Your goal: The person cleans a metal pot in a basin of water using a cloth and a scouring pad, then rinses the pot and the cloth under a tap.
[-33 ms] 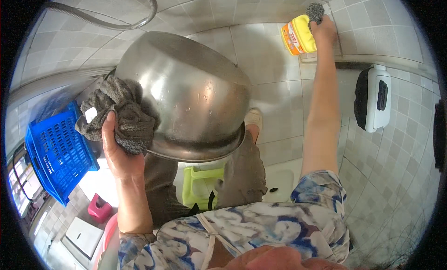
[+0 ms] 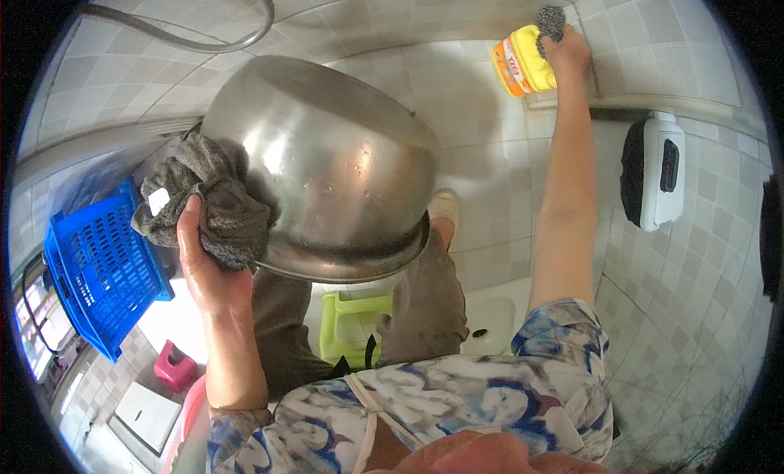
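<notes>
My left hand [image 2: 214, 282] is closed on a bunched dark grey cloth [image 2: 208, 198], thumb on top; a small white tag shows on the cloth. The cloth presses against the left side of a large stainless steel basin [image 2: 327, 160], tipped with its rim toward me and its outer wall up. Water drops dot the metal. Far to the right, my stretched-out right hand [image 2: 569, 56] grips a grey steel wool scourer [image 2: 550, 22]. Right by that hand stands a yellow bottle [image 2: 527, 62] with an orange and white label; whether the fingers touch it I cannot tell.
A blue plastic basket [image 2: 110, 266] is at the left, a pink stool-like object [image 2: 175, 365] below it. A green stool [image 2: 351, 319] is under me between my legs. A flexible metal hose [image 2: 180, 37] hangs at the upper left. A white box [image 2: 653, 172] is on the right wall.
</notes>
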`<state>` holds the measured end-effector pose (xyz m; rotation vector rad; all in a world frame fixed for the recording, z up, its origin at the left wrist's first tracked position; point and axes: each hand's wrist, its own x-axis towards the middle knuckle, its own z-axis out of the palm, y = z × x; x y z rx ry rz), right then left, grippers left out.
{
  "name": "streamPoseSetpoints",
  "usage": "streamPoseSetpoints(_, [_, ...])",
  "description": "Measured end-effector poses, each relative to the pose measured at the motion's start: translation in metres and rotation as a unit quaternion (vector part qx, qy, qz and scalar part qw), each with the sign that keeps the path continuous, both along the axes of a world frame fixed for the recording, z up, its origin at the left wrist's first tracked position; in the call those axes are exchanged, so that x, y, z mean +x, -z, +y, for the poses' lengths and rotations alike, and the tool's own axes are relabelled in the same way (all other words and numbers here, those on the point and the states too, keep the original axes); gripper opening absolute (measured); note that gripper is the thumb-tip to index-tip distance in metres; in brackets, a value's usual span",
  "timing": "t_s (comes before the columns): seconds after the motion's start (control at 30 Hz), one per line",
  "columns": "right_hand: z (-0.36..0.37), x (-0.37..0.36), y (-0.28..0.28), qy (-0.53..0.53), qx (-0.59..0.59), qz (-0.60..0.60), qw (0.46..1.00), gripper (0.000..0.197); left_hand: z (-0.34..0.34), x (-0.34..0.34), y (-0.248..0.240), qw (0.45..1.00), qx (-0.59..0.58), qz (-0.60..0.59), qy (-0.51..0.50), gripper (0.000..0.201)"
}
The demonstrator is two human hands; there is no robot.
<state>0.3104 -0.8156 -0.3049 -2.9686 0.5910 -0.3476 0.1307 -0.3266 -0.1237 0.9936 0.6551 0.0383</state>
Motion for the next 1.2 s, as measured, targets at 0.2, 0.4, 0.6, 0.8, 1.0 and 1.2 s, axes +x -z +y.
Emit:
streamPoseSetpoints(0.2, [-0.013, 0.000, 0.021, -0.017, 0.059, 0.004, 0.998, 0.054, -0.001, 0.001, 0.003, 0.999, -0.032, 0.000, 0.001, 0.041])
streamPoseSetpoints(0.4, [0.017, -0.001, 0.011, 0.039, 0.136, 0.132, 0.981, 0.056, -0.005, -0.001, 0.000, 1.000, 0.013, 0.001, 0.021, 0.041])
streamPoseSetpoints(0.6, [0.054, -0.042, 0.028, 0.070, 0.044, 0.043, 0.996, 0.042, -0.005, 0.001, 0.003, 0.999, 0.045, 0.015, 0.020, 0.042])
streamPoseSetpoints(0.8, [0.020, -0.165, 0.022, 0.108, 0.282, -0.115, 0.946, 0.051, -0.013, 0.000, -0.008, 0.998, 0.042, -0.018, 0.046, 0.039])
streamPoseSetpoints(1.0, [0.019, -0.264, -0.028, 0.093, 0.268, -0.227, 0.932, 0.046, -0.024, -0.002, -0.009, 0.997, 0.015, -0.072, 0.037, 0.042])
streamPoseSetpoints(1.2, [0.021, -0.336, -0.111, 0.031, 0.158, -0.142, 0.977, 0.046, -0.019, -0.005, 0.008, 0.994, 0.037, -0.106, 0.004, 0.044])
